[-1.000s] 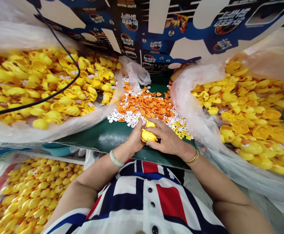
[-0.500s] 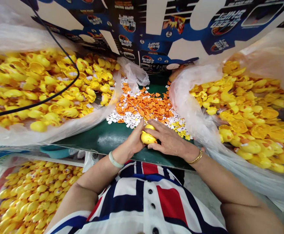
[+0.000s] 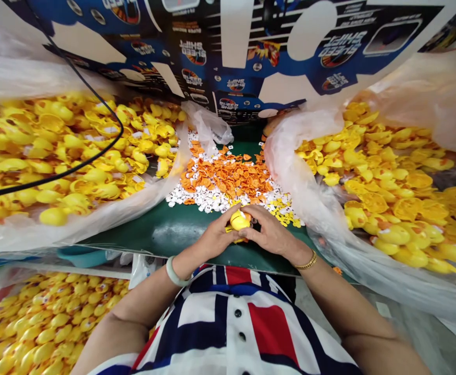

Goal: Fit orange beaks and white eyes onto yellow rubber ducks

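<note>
Between my two hands is a small yellow plastic toy duck (image 3: 240,221). My left hand (image 3: 217,235) grips its left side, and my right hand (image 3: 267,232) has thumb and fingers closed on its right side. Orange shows on it by the right fingers; its underside is hidden. Just beyond the hands lie heaped orange pieces (image 3: 231,176), white pieces with black dots (image 3: 204,200) and small yellow pieces (image 3: 284,211).
Plastic-lined heaps of yellow duck parts stand left (image 3: 83,140) and right (image 3: 392,182). Below left, a container holds many yellow ducks (image 3: 51,317). A black cable (image 3: 95,156) crosses the left heap. Printed blue cardboard (image 3: 235,62) rises behind the green tabletop (image 3: 173,229).
The duck has been turned between my hands, and the fingers have shifted around it. The whole view has tilted a little, with the scene sliding slightly left and down.
</note>
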### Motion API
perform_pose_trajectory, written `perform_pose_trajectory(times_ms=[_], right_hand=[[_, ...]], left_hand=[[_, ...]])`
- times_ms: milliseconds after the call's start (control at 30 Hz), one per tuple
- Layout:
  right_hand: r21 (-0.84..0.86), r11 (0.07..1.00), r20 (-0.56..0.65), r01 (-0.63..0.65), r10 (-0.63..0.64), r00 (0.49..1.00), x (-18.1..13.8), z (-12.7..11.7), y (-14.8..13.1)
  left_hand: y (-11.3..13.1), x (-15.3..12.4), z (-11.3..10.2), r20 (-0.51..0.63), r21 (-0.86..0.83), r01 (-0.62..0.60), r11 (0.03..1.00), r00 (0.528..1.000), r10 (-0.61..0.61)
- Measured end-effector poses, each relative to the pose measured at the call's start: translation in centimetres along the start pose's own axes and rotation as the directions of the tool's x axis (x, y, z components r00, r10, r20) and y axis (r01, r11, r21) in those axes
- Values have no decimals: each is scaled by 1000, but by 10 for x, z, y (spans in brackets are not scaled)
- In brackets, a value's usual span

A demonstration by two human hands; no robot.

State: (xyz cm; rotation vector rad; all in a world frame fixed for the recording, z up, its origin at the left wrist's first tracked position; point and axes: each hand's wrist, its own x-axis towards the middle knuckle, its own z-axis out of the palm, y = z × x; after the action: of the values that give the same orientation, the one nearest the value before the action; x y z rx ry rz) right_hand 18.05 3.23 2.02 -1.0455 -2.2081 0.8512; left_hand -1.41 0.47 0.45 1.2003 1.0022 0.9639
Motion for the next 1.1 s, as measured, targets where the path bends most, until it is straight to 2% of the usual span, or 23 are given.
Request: perform_pose_trajectory(times_ms=[100, 200, 300, 400, 467, 533, 700, 767, 967, 1100], right_hand=[[34, 999, -92, 1, 2, 996, -2, 7, -3], [60, 998, -168, -31, 40, 985, -6, 15, -3], [147, 984, -155, -105, 128, 980, -10, 19, -3], [200, 972, -141, -125, 155, 978, -12, 20, -10], [160, 977, -126, -138, 159, 979, -11, 20, -17], [89, 986, -129, -139, 150, 980, -10, 20, -22], [-176, 977, -237, -124, 80, 968, -7, 23, -26], [-276, 954, -232, -115, 50, 971, -6, 25, -26], [-367, 925, -163, -97, 39, 986, -7, 35, -27], [-427, 898, -212, -109, 18, 977, -11, 41, -23]], left_hand=[[3, -5, 2, -26, 118, -48, 992, 998, 51], [4, -5, 1, -30, 93, -30, 995, 999, 33], [2, 1, 0, -4, -142, 28, 989, 1000, -29], [1, 6, 4, -42, -434, 38, 900, 997, -62], [4, 6, 9, -78, -537, 16, 843, 995, -69], [7, 5, 13, -104, -570, 1, 822, 992, -73], [13, 5, 11, -144, -474, 8, 880, 986, -86], [13, 8, 8, -186, -399, -5, 917, 980, -76], [14, 18, 13, -331, -153, 10, 988, 942, -61], [10, 23, 21, -347, -216, 39, 976, 931, -114]])
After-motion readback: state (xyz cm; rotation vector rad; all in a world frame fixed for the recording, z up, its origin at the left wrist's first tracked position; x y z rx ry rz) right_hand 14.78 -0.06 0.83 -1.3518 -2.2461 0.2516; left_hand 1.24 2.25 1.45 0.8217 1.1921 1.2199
